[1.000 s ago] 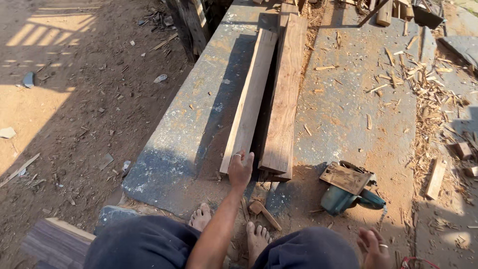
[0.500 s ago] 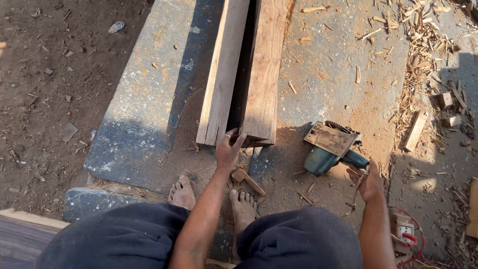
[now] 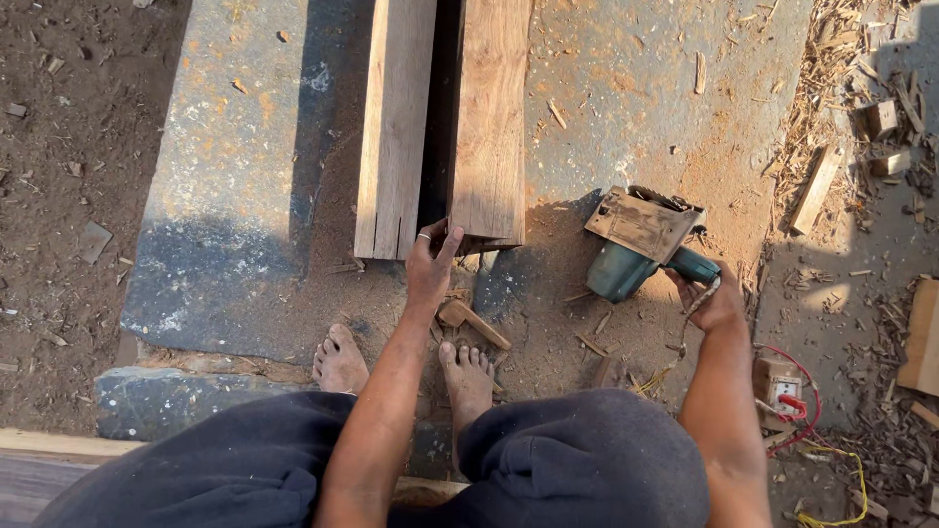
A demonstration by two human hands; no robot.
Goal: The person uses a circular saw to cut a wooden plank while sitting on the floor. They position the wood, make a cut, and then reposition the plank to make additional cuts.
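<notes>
Two long wooden planks lie side by side on a concrete slab (image 3: 235, 147), the left plank (image 3: 396, 117) paler than the right plank (image 3: 489, 117). My left hand (image 3: 432, 262) rests at their near ends, fingers touching the right plank's end. My right hand (image 3: 712, 298) grips the handle of a teal circular saw (image 3: 641, 244) that lies on its side on the slab, base plate up. My bare feet (image 3: 342, 360) stand just below the plank ends.
A small wood offcut (image 3: 474, 323) lies by my toes. Wood scraps and shavings (image 3: 831, 166) litter the right side. A small electrical box with red and yellow wires (image 3: 782, 386) sits near my right arm. Bare dirt (image 3: 68, 147) lies to the left.
The view has drawn closer over the plank ends. My left hand stays at the plank ends. My right hand has come forward and closed on the saw's handle.
</notes>
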